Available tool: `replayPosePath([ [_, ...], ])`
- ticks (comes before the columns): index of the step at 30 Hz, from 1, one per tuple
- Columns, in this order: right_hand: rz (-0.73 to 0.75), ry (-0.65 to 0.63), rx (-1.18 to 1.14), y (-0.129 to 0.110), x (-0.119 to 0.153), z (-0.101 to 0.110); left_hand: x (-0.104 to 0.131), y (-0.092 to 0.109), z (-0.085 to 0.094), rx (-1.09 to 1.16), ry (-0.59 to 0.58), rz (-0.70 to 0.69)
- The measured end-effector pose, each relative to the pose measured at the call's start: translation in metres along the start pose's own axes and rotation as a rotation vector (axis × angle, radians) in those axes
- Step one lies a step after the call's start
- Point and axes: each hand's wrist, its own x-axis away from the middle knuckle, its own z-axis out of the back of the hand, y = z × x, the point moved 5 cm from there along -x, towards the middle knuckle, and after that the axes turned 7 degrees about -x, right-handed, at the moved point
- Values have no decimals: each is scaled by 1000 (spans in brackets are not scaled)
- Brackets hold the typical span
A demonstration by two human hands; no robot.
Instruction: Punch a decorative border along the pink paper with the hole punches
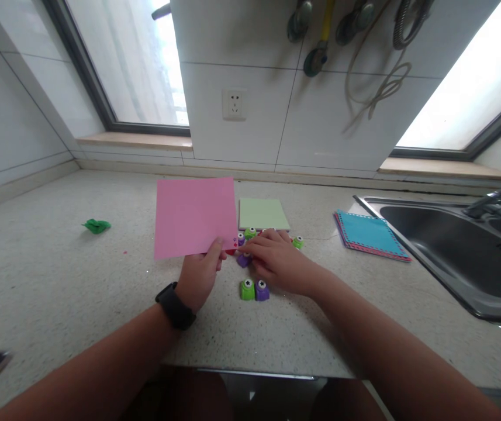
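Over to my right I see a steel sink [447, 257] set into the speckled countertop [57, 280], with a metal faucet [491, 203]. Straight ahead, I have a wall socket [234, 104] on white tiles [241, 35]; above and right of it, a yellow pipe [328, 20] between two valves [299, 22], a ribbed hose [400, 29] and a looped cable [386, 89].

Two bright, dark-framed windows [127, 64] flank a white tiled wall [237, 140] above a speckled counter [44, 280] with a steel sink [438, 245]
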Motion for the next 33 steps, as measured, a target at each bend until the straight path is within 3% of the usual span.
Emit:
replayPosePath([
  [7,-24,33,-19,8,-4,-8,0,1,1,-17,3,-9],
  [13,-54,93,-82,8,-1,2,2,1,1,-52,-21,-1],
  [18,-146,227,-417,17,8,15,3,0,-2,-45,-54,12],
  [26,-115,386,-1161,35,16,19,9,1,-3,-183,-117,-27],
  [33,-99,571,-1193,43,21,27,18,7,-4,-301,-135,-96],
])
